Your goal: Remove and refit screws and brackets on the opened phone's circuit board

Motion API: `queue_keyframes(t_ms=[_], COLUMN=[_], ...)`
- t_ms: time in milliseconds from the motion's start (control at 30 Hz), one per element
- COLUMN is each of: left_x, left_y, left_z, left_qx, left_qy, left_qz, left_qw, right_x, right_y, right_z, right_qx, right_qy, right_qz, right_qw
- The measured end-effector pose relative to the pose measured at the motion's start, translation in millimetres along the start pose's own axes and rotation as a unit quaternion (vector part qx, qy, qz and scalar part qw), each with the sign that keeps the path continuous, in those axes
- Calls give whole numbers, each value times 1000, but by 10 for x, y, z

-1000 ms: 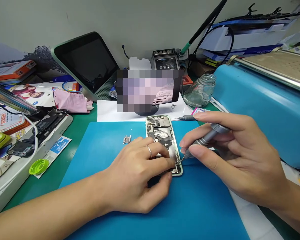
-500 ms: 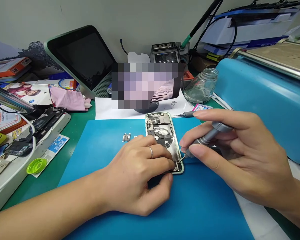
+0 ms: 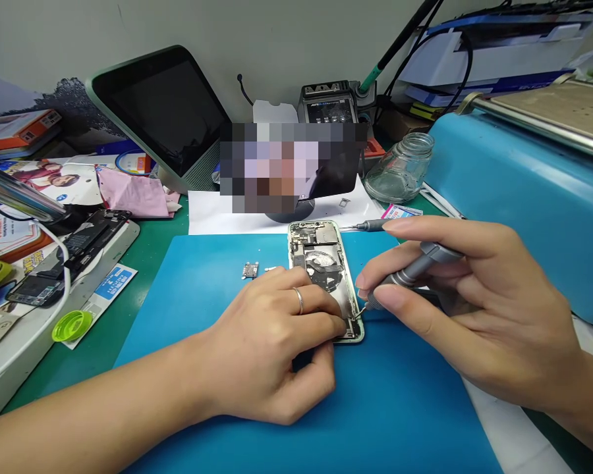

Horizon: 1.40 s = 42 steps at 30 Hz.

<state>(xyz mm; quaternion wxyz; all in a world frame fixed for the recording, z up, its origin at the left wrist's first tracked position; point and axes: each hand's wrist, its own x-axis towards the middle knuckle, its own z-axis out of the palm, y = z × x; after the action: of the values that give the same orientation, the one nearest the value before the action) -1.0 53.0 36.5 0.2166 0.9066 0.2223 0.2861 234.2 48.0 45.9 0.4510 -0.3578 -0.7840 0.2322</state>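
An opened smartphone [image 3: 343, 283] lies on a blue mat [image 3: 197, 296], its inner parts bare. My left hand [image 3: 277, 342] lies across the phone's lower left side, its bent fingers pressing on it; their tips partly cover the parts there. My right hand [image 3: 484, 316] grips a small grey screwdriver [image 3: 410, 268] between thumb and fingers. The driver leans, and its thin tip reaches the phone's lower right edge, close to my left fingertips. Left of the phone sits a small metal part [image 3: 250, 270], with a smaller piece beside my left knuckles.
Behind the mat stands a partly blurred screen on a round base [image 3: 291, 210]. A glass jar [image 3: 400, 170], another screwdriver [image 3: 370, 226] and a blue machine [image 3: 514, 197] are to the right. A dark tablet-like display [image 3: 163, 105] and a green cap [image 3: 72, 327] are on the left.
My left thumb has drawn in slightly. The screwdriver and phone stay in nearly the same place, and the picture on the screen behind has turned darker.
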Motion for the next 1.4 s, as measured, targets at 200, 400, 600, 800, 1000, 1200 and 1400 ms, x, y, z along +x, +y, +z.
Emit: queue_keyframes(t_ms=[200,400,600,800,1000,1200,1400], left_x=[-28,-43,-19,-13,-17,-11,-18], left_y=[-7,4,14,-6,2,-14,-11], left_z=[8,-10,-3,-7,-18,-14,-15], left_qx=[-7,-19,-38,-35,-23,-25,-26], left_qy=[1,-16,-14,-19,-24,-25,-23], left_qz=[5,-5,-23,-8,-6,-1,3], left_qw=[1000,1000,999,999,999,999,999], right_x=[18,36,32,17,21,18,43], right_y=[18,14,6,-8,0,-6,-34], right_z=[2,4,-9,2,-12,-11,-28], right_qx=[1,15,0,2,-21,-26,-26], right_qy=[1,4,11,-11,-15,-10,-20], right_qz=[-25,-32,-27,-33,-37,-34,-26], right_qw=[1000,999,1000,999,999,999,999])
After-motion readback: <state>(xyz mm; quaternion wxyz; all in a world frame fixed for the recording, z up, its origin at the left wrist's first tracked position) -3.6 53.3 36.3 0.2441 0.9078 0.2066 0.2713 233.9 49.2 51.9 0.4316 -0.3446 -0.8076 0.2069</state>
